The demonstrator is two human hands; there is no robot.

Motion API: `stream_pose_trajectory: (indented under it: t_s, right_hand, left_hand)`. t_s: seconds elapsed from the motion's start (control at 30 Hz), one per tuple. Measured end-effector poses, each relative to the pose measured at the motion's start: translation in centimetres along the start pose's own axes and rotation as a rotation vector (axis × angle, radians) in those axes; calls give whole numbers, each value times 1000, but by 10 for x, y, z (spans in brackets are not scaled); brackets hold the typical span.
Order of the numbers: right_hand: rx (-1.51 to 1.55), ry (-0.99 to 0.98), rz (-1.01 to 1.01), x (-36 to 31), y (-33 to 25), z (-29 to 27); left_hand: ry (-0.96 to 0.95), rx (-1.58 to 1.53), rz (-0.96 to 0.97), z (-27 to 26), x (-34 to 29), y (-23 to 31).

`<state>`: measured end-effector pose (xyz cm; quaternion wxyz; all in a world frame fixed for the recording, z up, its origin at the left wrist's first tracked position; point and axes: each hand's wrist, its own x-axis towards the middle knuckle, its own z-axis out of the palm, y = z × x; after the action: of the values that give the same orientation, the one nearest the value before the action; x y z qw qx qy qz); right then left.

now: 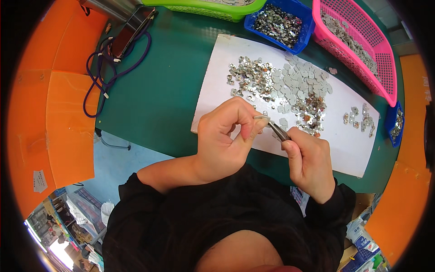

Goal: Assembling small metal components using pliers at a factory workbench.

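My left hand (229, 133) pinches a small pale flat piece (261, 117) between thumb and forefinger, above the near side of a white board (217, 86). The jaws of a pair of pliers (279, 131) meet that piece at my left fingertips. My right hand (310, 161) is closed round the pliers, whose handles are mostly hidden in the palm. Beyond my hands, the board carries a heap of shiny metal parts (249, 75), a heap of flat grey pieces (301, 81) and a second pile of metal parts (310, 111).
A small group of parts (360, 119) lies at the board's right. Behind stand a green basket (204, 10), a blue bin (306, 27) and a pink basket (387, 59). Another blue bin (395, 131) is at the right edge. A phone (131, 34) with a purple cord (136, 61) lies far left.
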<state>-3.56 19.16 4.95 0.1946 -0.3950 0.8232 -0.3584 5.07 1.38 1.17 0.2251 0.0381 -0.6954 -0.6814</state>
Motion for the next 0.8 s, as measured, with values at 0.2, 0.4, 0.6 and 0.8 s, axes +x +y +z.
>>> stream_pose_trajectory:
  t_s: [0.2, 0.4, 0.6, 0.8]
  right_hand:
    - [-133, 73, -46, -3, 5, 3]
    - [-107, 146, -56, -11, 16, -4]
    - [-411, 584, 349, -43, 67, -59]
    - [-753, 560, 536, -66, 111, -62]
  left_hand:
    - [-4, -140, -111, 4, 3, 3]
    - [-51, -283, -215, 4, 0, 1]
    - [-94, -104, -196, -10, 13, 3]
    - [-21, 53, -181, -27, 29, 1]
